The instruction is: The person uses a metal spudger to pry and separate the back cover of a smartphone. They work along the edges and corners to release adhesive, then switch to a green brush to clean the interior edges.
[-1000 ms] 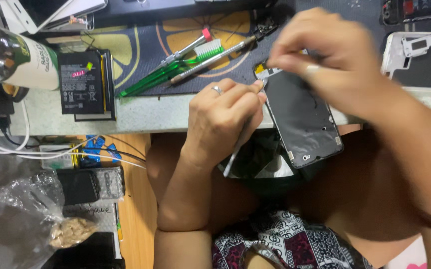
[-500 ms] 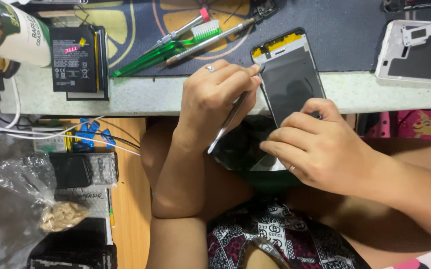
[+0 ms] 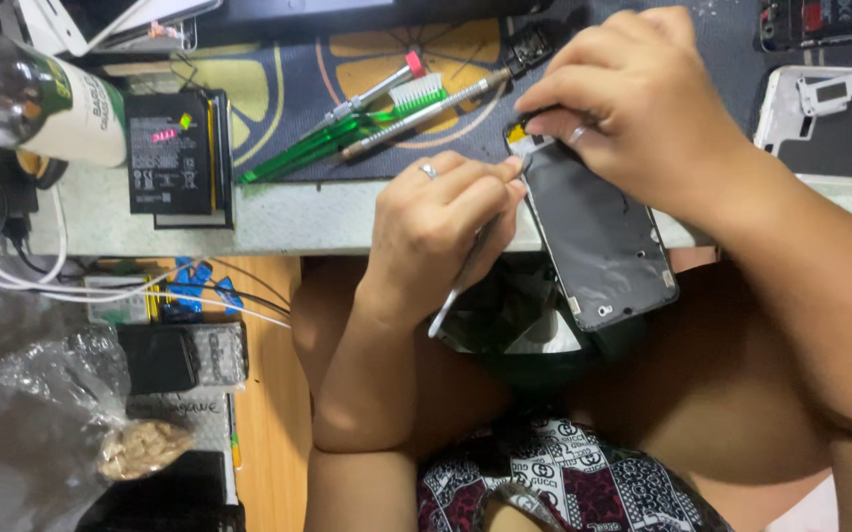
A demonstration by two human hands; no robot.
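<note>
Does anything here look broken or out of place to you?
The phone stands out: it lies opened up, dark inner side showing, hanging past the table edge over the lap. The left hand works a thin tool at its top corner; the right hand pins that end.

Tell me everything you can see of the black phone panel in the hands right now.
The phone panel is a flat black rectangle, glossy, with small holes near its lower end. It lies tilted, half over the table edge. The right hand grips its yellow-tipped top end; the left hand puts a thin metal tool against its top left edge.
</note>
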